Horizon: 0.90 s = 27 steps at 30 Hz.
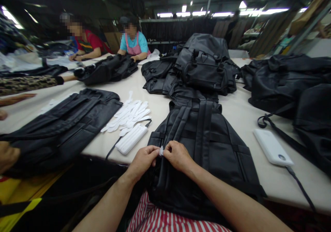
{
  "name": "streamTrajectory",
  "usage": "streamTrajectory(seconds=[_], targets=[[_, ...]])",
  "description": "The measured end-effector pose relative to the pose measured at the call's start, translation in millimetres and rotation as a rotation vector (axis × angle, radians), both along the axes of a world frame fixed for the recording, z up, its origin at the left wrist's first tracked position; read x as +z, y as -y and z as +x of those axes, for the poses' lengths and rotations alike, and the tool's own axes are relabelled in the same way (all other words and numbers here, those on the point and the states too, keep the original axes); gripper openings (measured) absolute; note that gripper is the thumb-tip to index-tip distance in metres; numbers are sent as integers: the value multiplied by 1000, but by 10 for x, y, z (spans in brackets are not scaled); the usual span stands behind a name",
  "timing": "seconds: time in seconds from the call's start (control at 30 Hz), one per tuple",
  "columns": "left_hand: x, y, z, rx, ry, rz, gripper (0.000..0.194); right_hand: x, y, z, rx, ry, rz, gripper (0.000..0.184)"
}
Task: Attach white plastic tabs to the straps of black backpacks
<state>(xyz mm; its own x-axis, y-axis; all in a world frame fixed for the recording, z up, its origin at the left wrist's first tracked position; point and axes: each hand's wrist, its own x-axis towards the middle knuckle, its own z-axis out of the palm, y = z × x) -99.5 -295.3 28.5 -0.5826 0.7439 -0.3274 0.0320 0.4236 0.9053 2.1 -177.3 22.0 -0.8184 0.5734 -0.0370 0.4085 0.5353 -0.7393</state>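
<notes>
A black backpack [219, 145] lies with its shoulder straps up at the table's front edge, its lower end hanging towards my lap. Over its left side, my left hand [144, 158] pinches a small white strip [161, 150] between thumb and forefinger. My right hand [178, 155] is closed at the other side of the same strip, fingers curled in. Most of the strip is hidden by my fingertips. Left of the backpack is a loose pile of white strips [134, 114], similar in colour to the piece in my hands.
White power banks with cables lie left [131, 139] and right [273, 147] of the backpack. Black bags are heaped behind [204, 63] and at the right [287, 77]. Another black bag [69, 125] lies left, beside a co-worker's hand [9, 156]. Two people [133, 42] work across the table.
</notes>
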Motion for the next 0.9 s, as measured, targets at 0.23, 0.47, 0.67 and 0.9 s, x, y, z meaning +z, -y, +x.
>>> streamTrajectory(seconds=[0.23,0.47,0.67,0.9], targets=[[16,9,34,-19,-58,-3,35,-20,16,17,25,-45,-2,11],[68,-32,43,-57,-51,6,29,-19,40,34,3,-84,-39,12],[42,-55,88,-27,-60,8,25,14,-2,72,9,-109,-248,15],[30,-68,97,-27,-146,-5,22,68,11,53,-55,-41,-103,23]])
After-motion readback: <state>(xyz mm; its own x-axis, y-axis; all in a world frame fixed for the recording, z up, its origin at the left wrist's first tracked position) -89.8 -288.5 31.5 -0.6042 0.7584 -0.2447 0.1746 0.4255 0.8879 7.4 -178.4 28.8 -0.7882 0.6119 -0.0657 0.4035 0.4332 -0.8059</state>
